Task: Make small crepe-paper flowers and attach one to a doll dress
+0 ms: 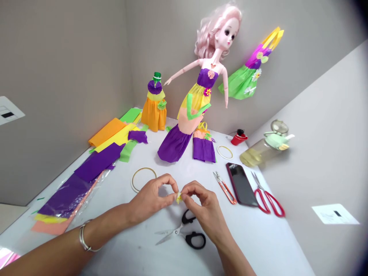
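Observation:
My left hand (151,197) and my right hand (202,205) meet over the white table (258,237), each pinching one small yellow piece of paper (178,197) between thumb and fingertips. Black-handled scissors (184,232) lie open on the table just below both hands. A bangle is on my left wrist. A roll of tape (143,178) lies just beyond my left hand.
A pink-haired doll (201,92) in a crepe-paper dress stands at the back, with a dressed bottle (155,105) and a small paper dress (203,145) beside it. Coloured crepe sheets (94,165) lie left. Thread snips (224,187), a phone (241,184), red scissors (267,197), a water bottle (266,147) lie right.

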Demonstrator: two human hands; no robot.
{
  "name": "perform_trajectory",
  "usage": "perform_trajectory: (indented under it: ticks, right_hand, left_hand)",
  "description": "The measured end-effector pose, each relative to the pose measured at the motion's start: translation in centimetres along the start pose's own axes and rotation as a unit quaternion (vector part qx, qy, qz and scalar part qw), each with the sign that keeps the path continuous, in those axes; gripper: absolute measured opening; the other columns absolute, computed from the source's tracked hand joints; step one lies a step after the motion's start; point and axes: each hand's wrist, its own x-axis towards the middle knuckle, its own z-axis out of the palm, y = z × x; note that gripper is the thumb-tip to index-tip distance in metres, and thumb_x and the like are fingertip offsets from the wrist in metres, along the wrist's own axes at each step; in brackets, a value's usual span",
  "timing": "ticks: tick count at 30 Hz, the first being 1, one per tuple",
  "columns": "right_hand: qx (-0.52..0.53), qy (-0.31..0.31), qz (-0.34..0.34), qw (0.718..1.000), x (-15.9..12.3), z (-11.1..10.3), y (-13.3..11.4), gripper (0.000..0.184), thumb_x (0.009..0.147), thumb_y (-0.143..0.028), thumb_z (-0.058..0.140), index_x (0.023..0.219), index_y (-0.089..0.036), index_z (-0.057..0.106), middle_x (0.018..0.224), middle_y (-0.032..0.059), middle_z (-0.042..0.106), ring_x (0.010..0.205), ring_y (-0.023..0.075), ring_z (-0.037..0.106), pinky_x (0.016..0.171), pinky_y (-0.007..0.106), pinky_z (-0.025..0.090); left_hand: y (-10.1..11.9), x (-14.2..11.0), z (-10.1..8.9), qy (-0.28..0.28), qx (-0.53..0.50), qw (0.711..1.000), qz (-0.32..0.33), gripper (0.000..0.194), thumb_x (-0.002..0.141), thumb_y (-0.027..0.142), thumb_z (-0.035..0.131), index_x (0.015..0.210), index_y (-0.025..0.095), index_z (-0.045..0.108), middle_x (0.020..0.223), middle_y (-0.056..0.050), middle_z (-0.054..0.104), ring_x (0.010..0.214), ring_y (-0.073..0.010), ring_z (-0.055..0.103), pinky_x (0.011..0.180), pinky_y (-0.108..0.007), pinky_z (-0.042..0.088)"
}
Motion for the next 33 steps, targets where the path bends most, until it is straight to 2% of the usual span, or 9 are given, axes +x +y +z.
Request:
perform_trajectory:
  ticks: [4, 6, 15, 33]
  right_hand:
    - [-0.001, 0.032, -0.009, 0.999, 0.03, 0.12, -0.1, 0.011, 0.083, -0.019, 0.059, 0.073, -0.021, 0.063, 0.077, 0.0004, 0.06, 0.078, 0.0173, 0.055, 0.076, 0.03, 0.042]
    - [-0.006, 0.04, -0.018, 0.999, -0.04, 0.28, -0.16, 0.01, 0.083, -0.019, 0.059, 0.073, -0.021, 0.062, 0.078, 0.0007, 0.06, 0.078, 0.0176, 0.055, 0.076, 0.03, 0.042]
    - [-0.033, 0.041, -0.056, 0.997, -0.3, 0.72, -0.11, 0.013, 0.084, -0.017, 0.06, 0.072, -0.022, 0.063, 0.08, 0.0012, 0.062, 0.077, 0.0174, 0.056, 0.073, 0.03, 0.043]
    - [-0.023, 0.039, -0.044, 0.998, -0.32, 0.65, -0.19, 0.012, 0.084, -0.019, 0.061, 0.073, -0.022, 0.064, 0.08, 0.0014, 0.062, 0.078, 0.0178, 0.057, 0.074, 0.03, 0.044]
  left_hand:
    - [-0.02, -0.13, 0.19, 0.05, 0.014, 0.998, 0.043, 0.008, 0.083, 0.029, 0.064, 0.082, 0.023, 0.06, 0.105, -0.003, 0.06, 0.117, -0.0233, 0.05, 0.103, -0.034, 0.036]
    - [-0.03, -0.18, 0.35, 0.057, 0.02, 0.997, 0.054, 0.006, 0.083, 0.029, 0.063, 0.081, 0.023, 0.062, 0.108, -0.004, 0.059, 0.123, -0.024, 0.047, 0.106, -0.035, 0.034]
    - [-0.96, -0.29, 0.56, 0.068, 0.069, 0.99, 0.104, 0.004, 0.085, 0.027, 0.064, 0.084, 0.023, 0.063, 0.111, -0.005, 0.06, 0.125, -0.0248, 0.045, 0.107, -0.038, 0.036]
    - [-0.63, -0.19, 0.43, 0.054, 0.064, 0.992, 0.093, 0.006, 0.087, 0.029, 0.061, 0.084, 0.024, 0.064, 0.112, -0.005, 0.059, 0.126, -0.0237, 0.045, 0.107, -0.037, 0.035]
